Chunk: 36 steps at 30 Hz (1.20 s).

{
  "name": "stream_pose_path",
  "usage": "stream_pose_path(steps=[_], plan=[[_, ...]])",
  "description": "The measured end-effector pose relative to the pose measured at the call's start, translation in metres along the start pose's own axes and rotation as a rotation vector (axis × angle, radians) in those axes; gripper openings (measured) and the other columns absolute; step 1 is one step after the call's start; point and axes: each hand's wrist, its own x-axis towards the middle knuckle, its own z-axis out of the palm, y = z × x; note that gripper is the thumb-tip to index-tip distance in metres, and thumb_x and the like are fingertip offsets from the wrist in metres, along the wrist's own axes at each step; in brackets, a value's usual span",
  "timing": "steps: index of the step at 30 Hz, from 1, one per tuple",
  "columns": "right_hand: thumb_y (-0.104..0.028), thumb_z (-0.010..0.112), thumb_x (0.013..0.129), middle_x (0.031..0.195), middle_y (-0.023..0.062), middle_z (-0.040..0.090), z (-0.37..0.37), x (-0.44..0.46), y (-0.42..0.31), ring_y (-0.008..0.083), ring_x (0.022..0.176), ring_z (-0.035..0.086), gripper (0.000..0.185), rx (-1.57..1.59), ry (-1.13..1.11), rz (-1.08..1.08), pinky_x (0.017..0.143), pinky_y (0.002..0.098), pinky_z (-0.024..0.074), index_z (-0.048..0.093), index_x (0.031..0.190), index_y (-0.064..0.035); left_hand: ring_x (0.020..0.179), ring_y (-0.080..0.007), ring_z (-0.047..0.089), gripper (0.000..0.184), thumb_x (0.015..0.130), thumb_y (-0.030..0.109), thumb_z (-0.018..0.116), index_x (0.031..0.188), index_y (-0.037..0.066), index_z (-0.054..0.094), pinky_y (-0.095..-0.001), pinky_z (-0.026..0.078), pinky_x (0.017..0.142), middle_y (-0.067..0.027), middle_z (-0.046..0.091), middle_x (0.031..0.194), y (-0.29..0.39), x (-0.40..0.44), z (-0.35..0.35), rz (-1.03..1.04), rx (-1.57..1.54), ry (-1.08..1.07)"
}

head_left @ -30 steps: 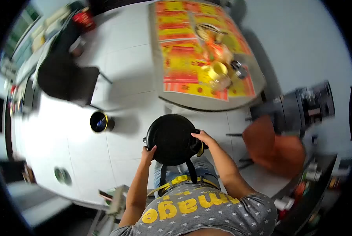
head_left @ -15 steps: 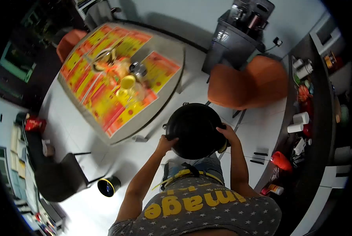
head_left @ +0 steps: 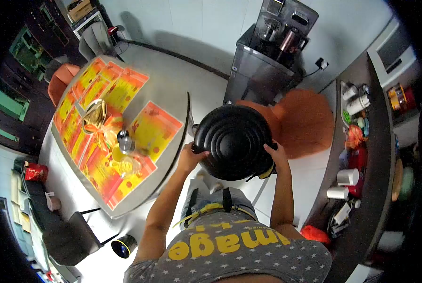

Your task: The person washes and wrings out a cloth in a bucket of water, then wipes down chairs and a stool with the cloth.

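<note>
In front of my body I hold a round black object (head_left: 232, 137) with concentric raised rings on its face; its exact kind does not show. My left hand (head_left: 190, 158) is closed on its left rim, thumb over the near edge. On the opposite rim my right hand (head_left: 278, 157) grips it, thumb also on top. A small yellow and black piece (head_left: 267, 172) hangs at the lower right edge beside my right hand. Fingers beneath the object are hidden. Just beyond it is an orange chair (head_left: 307, 125).
On the left stands a table (head_left: 166, 78) with red-yellow placemats (head_left: 156, 122), a jar and a yellow cup. A dark drinks machine (head_left: 255, 70) stands by the wall. To the right runs a cluttered dark counter (head_left: 378, 155). A grey chair (head_left: 69, 240) and a bin (head_left: 124, 246) are lower left.
The view has turned and moved forward, so the table sits further left. The black object now overlaps the orange chair, and its rings show more clearly. Both hands keep their grip.
</note>
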Motion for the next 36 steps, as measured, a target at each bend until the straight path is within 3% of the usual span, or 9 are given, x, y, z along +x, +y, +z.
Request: stream_pose_path(steps=[5,8,10,12,15,23,30,33,36], plan=[[-0.021,0.068,0.075,0.102,0.0126,0.06,0.033,0.063,-0.062,0.0214,0.091,0.057,0.051,-0.053,0.045,-0.105,0.082,0.0325,0.0449,0.05,0.116,0.0034,0.079,-0.0209,0.058,0.055,0.064,0.024,0.079,0.102,-0.006,0.054,-0.0323,0.046,0.071,-0.0152,0.061,0.09,-0.013,0.096,-0.026,0.173,-0.216,0.07],[-0.024,0.069,0.074,0.103,0.0129,0.06,0.052,0.107,-0.1,0.0212,0.091,0.057,0.056,-0.066,0.094,-0.111,0.082,0.0321,0.0445,0.048,0.118,0.0034,0.082,-0.021,0.058,0.057,0.065,0.025,0.078,0.105,-0.007,0.052,-0.0326,0.046,0.072,-0.0161,0.06,0.093,0.001,0.134,-0.047,0.14,-0.137,0.116],[-0.029,0.07,0.074,0.109,0.015,0.057,0.059,0.142,-0.111,0.0228,0.098,0.055,0.061,-0.345,0.158,-0.194,0.085,0.0329,0.0423,0.046,0.121,0.0024,0.082,-0.0212,0.058,0.057,0.066,0.025,0.077,0.106,-0.007,0.052,-0.0326,0.046,0.073,-0.0162,0.06,0.093,0.018,0.157,-0.065,0.145,-0.13,0.138],[-0.031,0.07,0.074,0.113,0.0163,0.055,0.072,0.155,-0.145,0.0238,0.103,0.052,0.063,-0.263,0.061,-0.178,0.087,0.0337,0.0408,0.046,0.122,0.002,0.084,-0.0218,0.058,0.057,0.067,0.026,0.076,0.106,-0.007,0.052,-0.033,0.046,0.075,-0.0166,0.06,0.093,-0.004,0.188,-0.07,0.208,-0.131,0.175],[-0.033,0.07,0.073,0.119,0.0184,0.05,0.086,0.205,-0.169,0.0254,0.109,0.048,0.065,-0.268,0.042,-0.188,0.09,0.0347,0.0378,0.046,0.123,0.0015,0.084,-0.0224,0.058,0.06,0.068,0.026,0.076,0.108,-0.009,0.05,-0.0333,0.047,0.076,-0.0173,0.061,0.091,0.022,0.213,-0.092,0.168,-0.165,0.236],[-0.025,0.071,0.073,0.105,0.0133,0.058,0.171,0.328,-0.247,0.0198,0.094,0.054,0.06,-0.074,-0.231,-0.203,0.083,0.0318,0.0404,0.047,0.12,0.0026,0.082,-0.0235,0.059,0.063,0.065,0.03,0.077,0.109,-0.008,0.051,-0.0328,0.047,0.073,-0.0177,0.061,0.092,0.014,0.298,-0.13,0.008,-0.185,0.448],[-0.032,0.072,0.071,0.128,0.0248,0.039,0.231,0.514,-0.282,0.0348,0.12,0.039,0.074,-0.42,-0.343,-0.078,0.097,0.0465,0.0309,0.038,0.127,0.0008,0.081,-0.0216,0.059,0.057,0.069,0.026,0.076,0.108,-0.007,0.05,-0.0326,0.048,0.073,-0.0156,0.061,0.091,-0.012,0.413,-0.13,-0.139,-0.147,0.557],[-0.032,0.072,0.07,0.128,0.0251,0.039,0.256,0.559,-0.318,0.0334,0.121,0.038,0.074,-0.33,-0.554,-0.017,0.097,0.046,0.0313,0.038,0.127,0.0003,0.081,-0.0217,0.059,0.057,0.068,0.026,0.076,0.107,-0.006,0.051,-0.0325,0.048,0.073,-0.0157,0.061,0.092,-0.01,0.462,-0.13,-0.246,-0.166,0.618],[-0.028,0.072,0.072,0.125,0.022,0.042,0.273,0.625,-0.314,0.0295,0.116,0.043,0.07,-0.427,-0.44,-0.024,0.094,0.042,0.0356,0.038,0.127,0.0003,0.082,-0.0218,0.059,0.057,0.067,0.027,0.076,0.106,-0.006,0.051,-0.0323,0.049,0.073,-0.0156,0.06,0.092,-0.002,0.505,-0.135,-0.28,-0.162,0.655]])
